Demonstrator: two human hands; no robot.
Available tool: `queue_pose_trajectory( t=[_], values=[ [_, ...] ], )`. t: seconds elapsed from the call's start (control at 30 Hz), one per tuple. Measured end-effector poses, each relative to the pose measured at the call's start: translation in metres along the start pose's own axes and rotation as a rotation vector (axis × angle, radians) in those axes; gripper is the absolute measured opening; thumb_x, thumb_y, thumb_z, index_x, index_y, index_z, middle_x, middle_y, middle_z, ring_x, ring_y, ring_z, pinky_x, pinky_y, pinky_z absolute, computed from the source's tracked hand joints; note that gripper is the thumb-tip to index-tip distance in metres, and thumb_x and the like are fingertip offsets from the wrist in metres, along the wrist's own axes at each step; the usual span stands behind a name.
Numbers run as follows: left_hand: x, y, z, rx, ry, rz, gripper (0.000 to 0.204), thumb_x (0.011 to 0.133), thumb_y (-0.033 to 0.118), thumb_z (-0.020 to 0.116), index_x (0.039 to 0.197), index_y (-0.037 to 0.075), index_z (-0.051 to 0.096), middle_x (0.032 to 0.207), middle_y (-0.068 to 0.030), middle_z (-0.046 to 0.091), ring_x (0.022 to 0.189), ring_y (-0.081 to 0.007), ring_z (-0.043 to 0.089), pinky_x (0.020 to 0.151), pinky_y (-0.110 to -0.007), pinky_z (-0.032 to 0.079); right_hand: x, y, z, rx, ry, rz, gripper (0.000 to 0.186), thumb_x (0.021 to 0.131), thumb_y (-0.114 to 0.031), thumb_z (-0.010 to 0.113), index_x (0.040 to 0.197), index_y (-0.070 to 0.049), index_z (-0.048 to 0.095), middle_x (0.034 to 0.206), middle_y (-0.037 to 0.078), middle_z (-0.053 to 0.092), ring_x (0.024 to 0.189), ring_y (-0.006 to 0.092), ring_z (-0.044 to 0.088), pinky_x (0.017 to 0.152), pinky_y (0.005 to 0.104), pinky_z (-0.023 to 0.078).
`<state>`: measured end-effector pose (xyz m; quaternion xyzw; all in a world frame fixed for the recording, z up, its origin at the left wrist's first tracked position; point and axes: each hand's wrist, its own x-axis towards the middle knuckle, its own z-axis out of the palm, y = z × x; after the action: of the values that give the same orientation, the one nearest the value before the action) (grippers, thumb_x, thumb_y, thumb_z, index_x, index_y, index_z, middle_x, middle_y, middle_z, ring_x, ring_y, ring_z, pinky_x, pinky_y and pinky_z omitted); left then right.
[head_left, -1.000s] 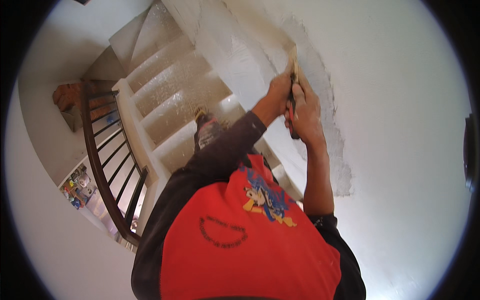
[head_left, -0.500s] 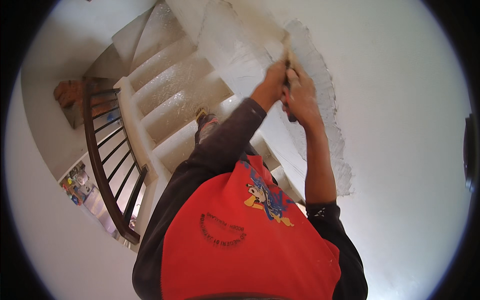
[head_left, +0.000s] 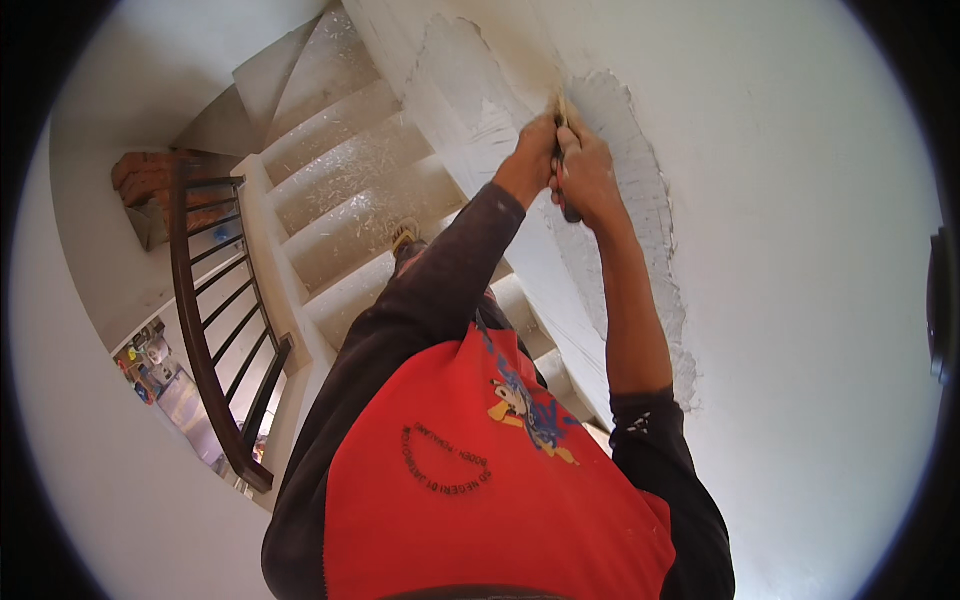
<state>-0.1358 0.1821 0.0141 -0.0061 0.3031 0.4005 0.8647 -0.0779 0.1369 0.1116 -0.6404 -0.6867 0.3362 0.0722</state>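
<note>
High on the wall at upper middle, a putty knife (head_left: 568,197) with a red and black handle is held blade up against the plastered surface. My right hand (head_left: 588,170) is closed round its handle, the thumb lying along it. My left hand (head_left: 530,155) is closed beside the right one, gripping the tool near the blade, which is partly hidden by fingers. Around them spreads a rough grey plaster patch (head_left: 640,220) with ragged edges on the pale wall (head_left: 790,250).
Dusty stairs (head_left: 340,180) curve up on the left; my foot (head_left: 405,237) is on one tread. Beyond them stand a dark railing (head_left: 195,320), a reddish pile (head_left: 140,185) and, below, clutter (head_left: 150,365). A dark object (head_left: 937,300) is at the wall's far right.
Both hands and the putty knife have moved up and to the left compared with a second ago, still gripping together.
</note>
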Motion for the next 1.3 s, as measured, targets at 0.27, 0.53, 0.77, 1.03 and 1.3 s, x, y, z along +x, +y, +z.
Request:
queue_pose_trajectory(
  t=[0.27,0.53,0.77,1.03,1.3],
  values=[
    [0.004,0.024,-0.012,-0.217,0.03,0.157,0.044,0.09,0.052,0.045,0.086,0.011,0.06,0.07,-0.0074,0.058,0.054,-0.0135,0.055,0.041,-0.027,0.044,0.03,-0.025,0.009,0.322,0.01,0.117,0.04,0.096,-0.017,0.034,0.135,-0.009,0.04,0.059,0.004,0.048,0.041,0.01,0.043,0.037,0.0268,0.039],
    [-0.042,-0.055,-0.063,-0.069,0.187,0.055,0.054,0.085,0.056,0.052,0.1,0.005,0.059,0.082,-0.0068,0.06,0.071,-0.0155,0.056,0.057,-0.029,0.046,-0.043,0.032,0.071,0.552,-0.038,0.243,0.044,0.095,-0.018,0.038,0.139,-0.013,0.033,0.057,0.003,0.046,0.041,0.011,0.045,0.038,0.0274,0.04],
    [-0.069,-0.149,-0.046,-0.016,0.126,-0.324,0.046,0.09,0.056,0.042,0.088,0.012,0.055,0.075,-0.0009,0.052,0.069,-0.0147,0.051,0.058,-0.03,0.043,-0.131,0.068,0.049,0.569,0.054,0.435,0.044,0.094,-0.016,0.041,0.138,-0.013,0.037,0.058,0.002,0.047,0.04,0.0087,0.043,0.037,0.026,0.037],
    [-0.068,-0.166,0.009,-0.247,-0.203,-0.392,0.048,0.09,0.058,0.038,0.088,0.013,0.054,0.07,-0.0012,0.054,0.05,-0.0138,0.049,0.04,-0.026,0.038,-0.143,0.057,-0.005,0.437,0.172,0.598,0.039,0.096,-0.018,0.04,0.135,-0.013,0.043,0.057,0.002,0.046,0.041,0.0081,0.041,0.036,0.0255,0.037],
    [-0.059,-0.177,0.006,-0.252,-0.092,-0.418,0.044,0.089,0.057,0.04,0.088,0.016,0.055,0.067,-0.0008,0.055,0.041,-0.0123,0.046,0.034,-0.025,0.035,-0.135,0.044,-0.006,0.339,0.18,0.622,0.038,0.096,-0.019,0.037,0.13,-0.004,0.048,0.056,0.001,0.045,0.039,0.0075,0.038,0.035,0.0254,0.033]
  ],
)
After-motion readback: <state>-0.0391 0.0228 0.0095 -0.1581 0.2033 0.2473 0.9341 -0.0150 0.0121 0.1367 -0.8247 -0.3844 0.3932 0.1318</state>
